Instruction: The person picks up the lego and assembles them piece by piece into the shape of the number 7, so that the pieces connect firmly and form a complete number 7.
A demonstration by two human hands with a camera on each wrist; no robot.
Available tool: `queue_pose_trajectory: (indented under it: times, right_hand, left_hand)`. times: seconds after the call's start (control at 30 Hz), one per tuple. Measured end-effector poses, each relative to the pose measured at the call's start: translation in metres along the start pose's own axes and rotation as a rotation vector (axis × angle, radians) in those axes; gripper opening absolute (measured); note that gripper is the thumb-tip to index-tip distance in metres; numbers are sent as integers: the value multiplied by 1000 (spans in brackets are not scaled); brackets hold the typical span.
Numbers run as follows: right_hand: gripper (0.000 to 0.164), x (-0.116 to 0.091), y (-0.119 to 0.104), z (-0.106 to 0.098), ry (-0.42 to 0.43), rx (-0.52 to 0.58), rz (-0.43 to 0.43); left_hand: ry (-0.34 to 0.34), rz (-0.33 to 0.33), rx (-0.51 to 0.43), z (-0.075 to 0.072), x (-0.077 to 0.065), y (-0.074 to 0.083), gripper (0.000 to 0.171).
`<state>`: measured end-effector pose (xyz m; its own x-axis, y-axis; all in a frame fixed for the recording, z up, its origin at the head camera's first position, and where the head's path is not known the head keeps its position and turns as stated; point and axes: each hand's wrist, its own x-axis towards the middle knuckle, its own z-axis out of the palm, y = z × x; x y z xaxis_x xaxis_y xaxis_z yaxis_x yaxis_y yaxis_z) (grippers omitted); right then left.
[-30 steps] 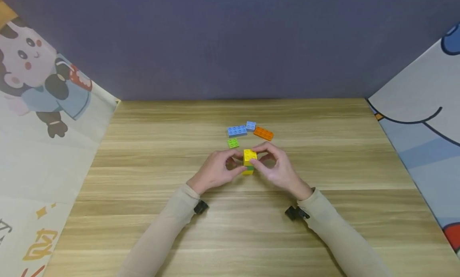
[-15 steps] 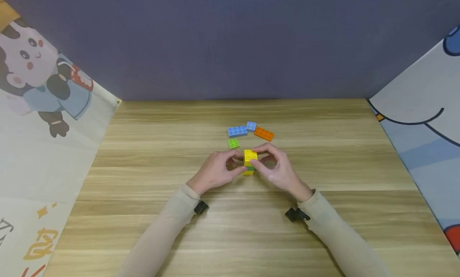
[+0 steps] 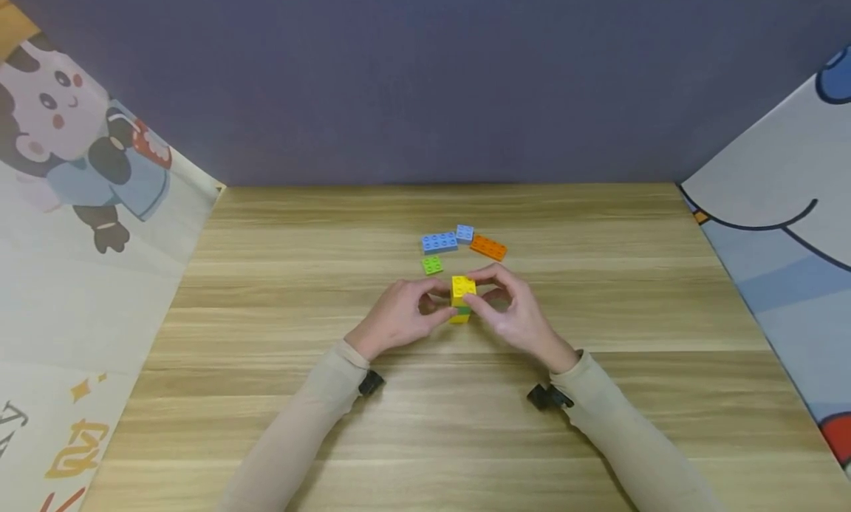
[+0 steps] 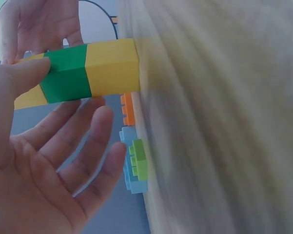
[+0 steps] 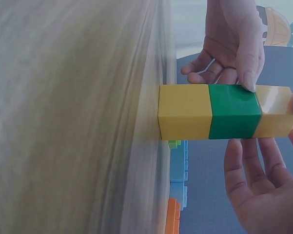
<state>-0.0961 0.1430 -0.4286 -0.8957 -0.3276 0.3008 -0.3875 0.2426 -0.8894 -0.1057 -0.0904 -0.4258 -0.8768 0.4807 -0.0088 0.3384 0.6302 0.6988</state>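
Observation:
A tower of three toy building bricks stands upright on the table: a yellow brick (image 5: 185, 112) at the bottom, a green brick (image 5: 234, 112) in the middle and a yellow brick (image 3: 463, 290) on top. My left hand (image 3: 405, 312) grips the tower from the left, its thumb on the green brick and its fingers behind. From the right, my right hand (image 3: 518, 312) pinches the top yellow brick between thumb and fingers. The top brick sits flush on the green one in the wrist views.
Behind the hands on the wooden table (image 3: 299, 423) lie a lime green brick (image 3: 432, 265), a long blue brick (image 3: 439, 242), a small blue brick (image 3: 465, 234) and an orange brick (image 3: 488, 247). A dark wall (image 3: 425, 83) rises at the table's back edge.

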Motion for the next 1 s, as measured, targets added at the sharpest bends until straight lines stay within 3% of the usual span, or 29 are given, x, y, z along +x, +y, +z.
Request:
queue_pose_trajectory:
  times: [0.2,0.4,0.63,1.0]
  right_hand:
    - [30,0,0,0,1,8,9]
    - [32,-1,0,1,2,20,6]
    - [31,-2,-1,1,2,23,11]
    - [30,-2,-2,0,4,15,11]
  left_hand:
    - [-81,16,80,-2,1,-3,48]
    - [-141,1,88,-5,3,-8,45]
    - [-136,-1,107,-8,15,-12,42]
    - [-121,-58,103,-7,36,-12,42]
